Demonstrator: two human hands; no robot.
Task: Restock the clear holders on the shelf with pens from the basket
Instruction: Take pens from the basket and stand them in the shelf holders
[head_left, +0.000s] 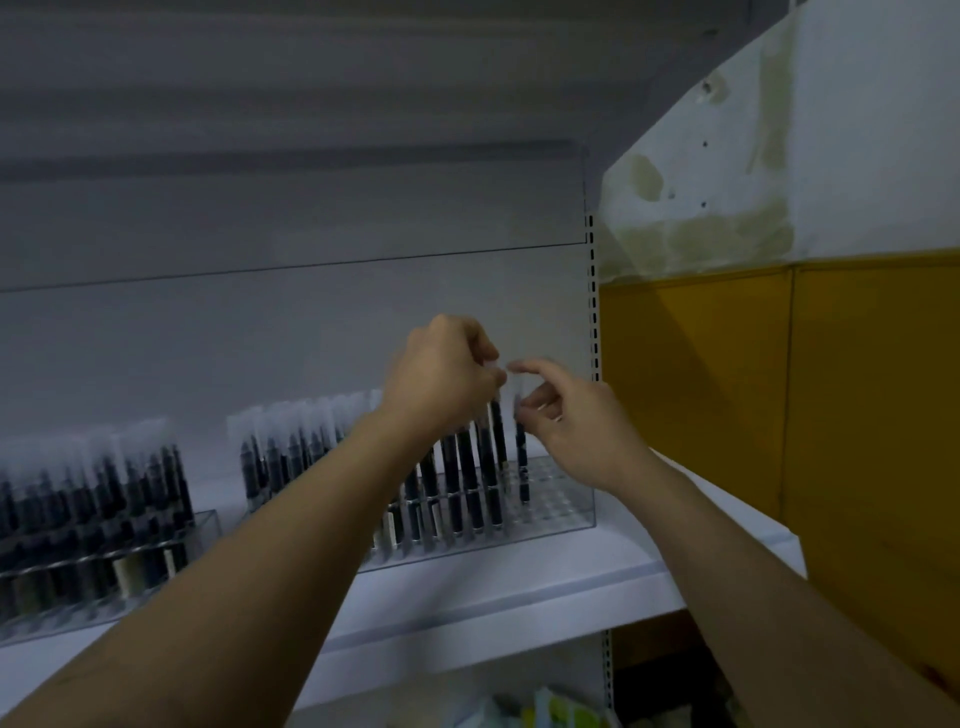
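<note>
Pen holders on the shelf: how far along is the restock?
Done: the left holder looks full, and the right holder is filled across most of its rows. In hand: the right hand pinches a pen standing in the right holder's next slot; the left hand curls at neighbouring pen tops, grip unclear. Left: the empty holes at the right end.

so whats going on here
A person is filling the right clear holder on the white shelf with dark pens. The left hand grips a pen by its top at the edge of the filled rows, while the right hand pinches the end pen, upright in its slot. The holder's right end has free slots; the left holder looks full.
</note>
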